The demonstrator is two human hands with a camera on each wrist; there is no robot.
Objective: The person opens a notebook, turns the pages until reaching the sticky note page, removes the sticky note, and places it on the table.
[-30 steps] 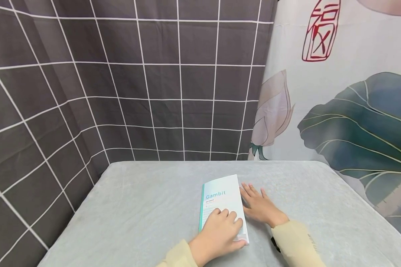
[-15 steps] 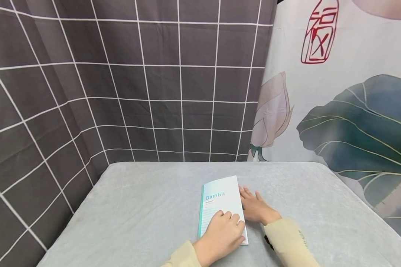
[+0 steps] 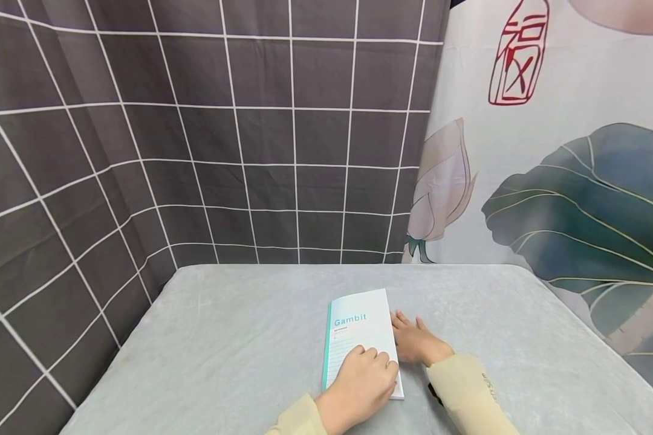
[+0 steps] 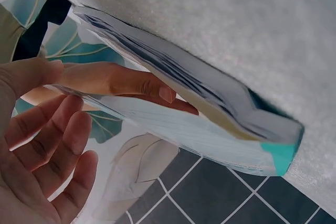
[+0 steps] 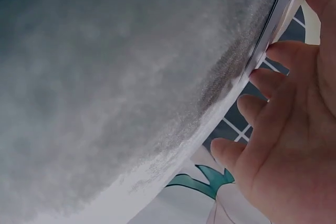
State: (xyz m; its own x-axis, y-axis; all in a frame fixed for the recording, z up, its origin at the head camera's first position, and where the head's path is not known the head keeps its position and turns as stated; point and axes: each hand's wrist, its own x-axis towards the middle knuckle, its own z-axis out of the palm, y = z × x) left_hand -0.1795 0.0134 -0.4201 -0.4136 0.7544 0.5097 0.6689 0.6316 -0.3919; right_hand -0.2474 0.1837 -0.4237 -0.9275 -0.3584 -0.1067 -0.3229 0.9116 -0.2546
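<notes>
A notebook (image 3: 354, 308) with a pale cover marked "Gambit" and a teal spine lies on the grey table in the head view. My left hand (image 3: 361, 382) is over its lower right part. In the left wrist view, the thumb and fingertips of my left hand (image 4: 47, 140) pinch the edge of the raised cover (image 4: 157, 121). Beside the notebook's right edge is my right hand (image 3: 420, 342), its fingers fairly straight. The left wrist view shows right-hand fingers (image 4: 142, 85) in the gap between cover and pages (image 4: 184, 69). The right wrist view shows my right hand (image 5: 286, 124) at the notebook's edge.
The table (image 3: 239, 338) has a grey cloth surface. A dark curtain with a white grid (image 3: 261, 133) hangs behind and to the left. To the right hangs a pale curtain with a lotus print (image 3: 577, 205). A black band (image 3: 435, 394) shows at my right sleeve.
My right hand has moved left and slightly nearer, up against the notebook's right edge. My left thumb has drawn in toward the fingers at the notebook's lower right.
</notes>
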